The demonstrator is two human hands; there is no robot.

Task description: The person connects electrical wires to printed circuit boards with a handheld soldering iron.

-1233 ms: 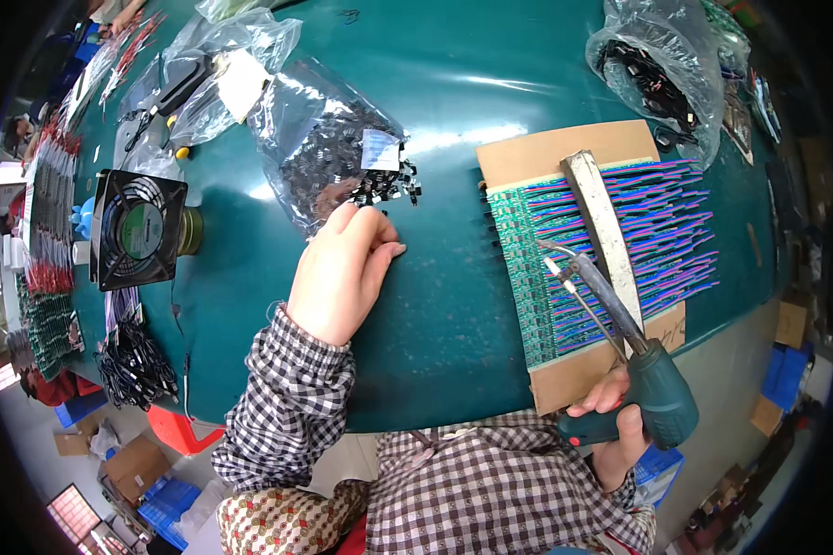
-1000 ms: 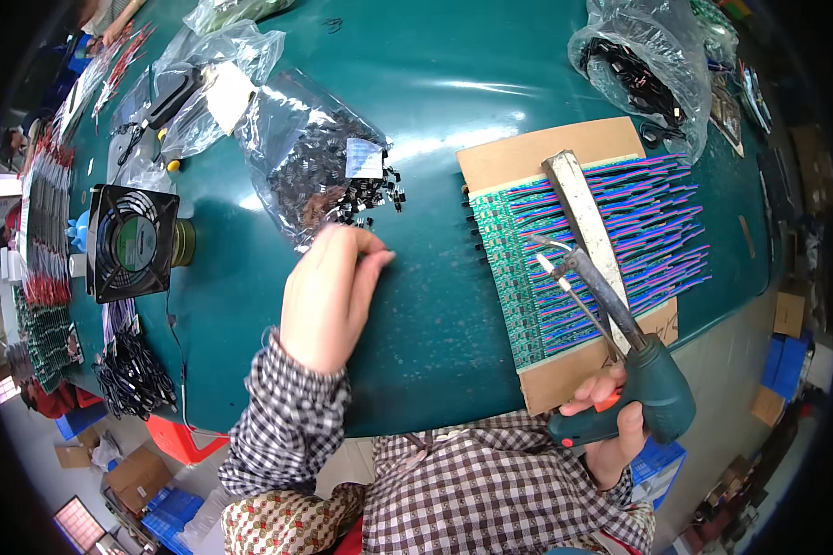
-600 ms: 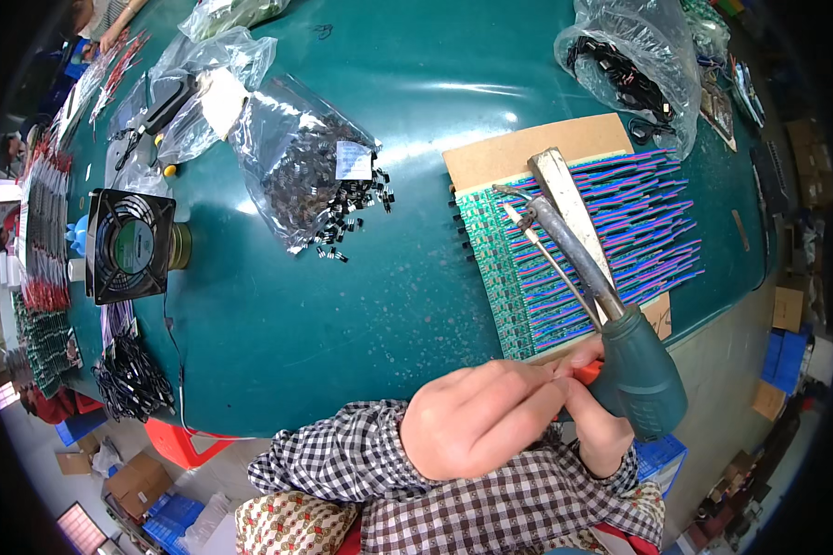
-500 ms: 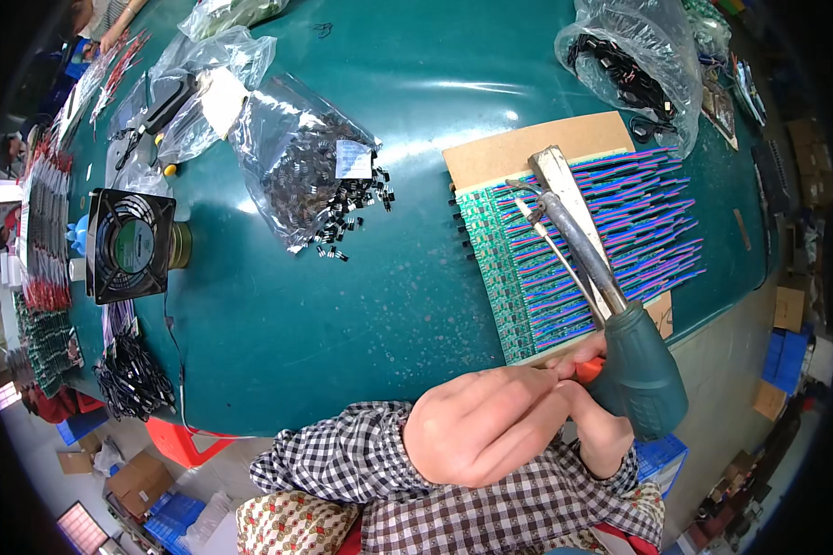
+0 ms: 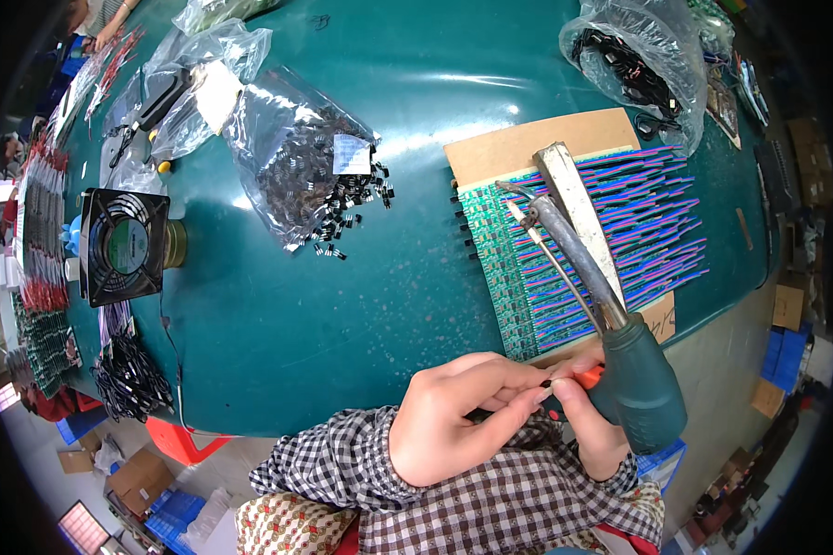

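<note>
Soldered-looking rows of green circuit boards (image 5: 497, 268) with blue and pink wires (image 5: 639, 217) lie on brown card. A soldering gun (image 5: 652, 393) with a green body, metal barrel and thin side tube reaches over them. My right hand (image 5: 594, 430) is closed at its orange trigger (image 5: 589, 376), partly hidden by the body. Left of it, my left hand (image 5: 463, 416) pinches a tiny black piece (image 5: 546, 384), almost wholly covered by fingertips. My right thumb is against those fingertips. A flat metal bar (image 5: 574, 203) lies across the wires behind the barrel.
A clear bag (image 5: 278, 157) spills small black connectors (image 5: 347, 217) on the green table (image 5: 342, 324). At left stand a black fan (image 5: 125, 245) and bundled black cables (image 5: 131, 370). Another bag of cables (image 5: 629, 69) lies far right. A person's hand (image 5: 109, 35) shows far left.
My left hand has drawn back slightly left and opened its grouping of fingers, so the black piece between the fingertips now shows. The soldering gun has shifted very slightly lower.
</note>
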